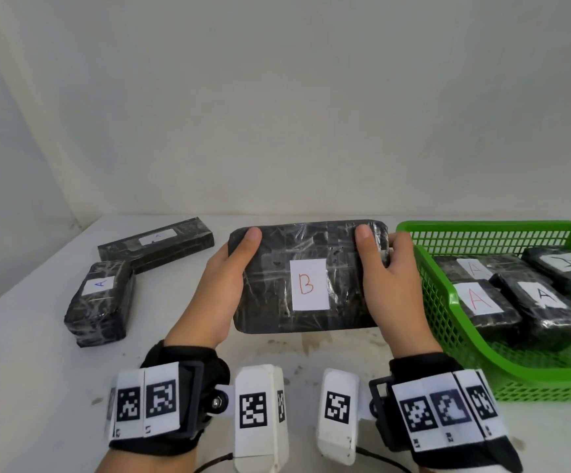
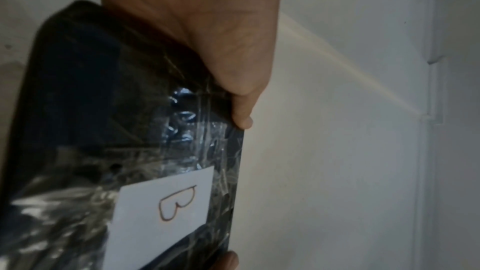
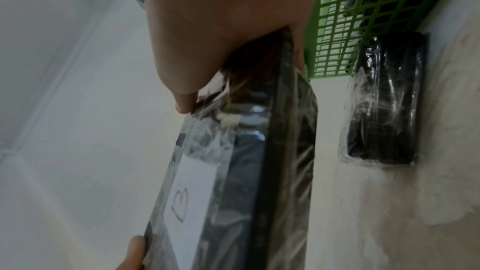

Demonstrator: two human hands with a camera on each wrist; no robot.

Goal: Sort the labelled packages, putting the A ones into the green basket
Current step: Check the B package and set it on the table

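I hold a flat black plastic-wrapped package labelled B above the table with both hands. My left hand grips its left end, thumb on top. My right hand grips its right end the same way. The B label faces up, and it also shows on the B package in the right wrist view. To the right stands the green basket holding several black packages, most labelled A. On the left of the table lies a small A package, with a long black package behind it.
The white table meets a plain wall at the back. In the right wrist view another wrapped black package lies on the table next to the green basket wall.
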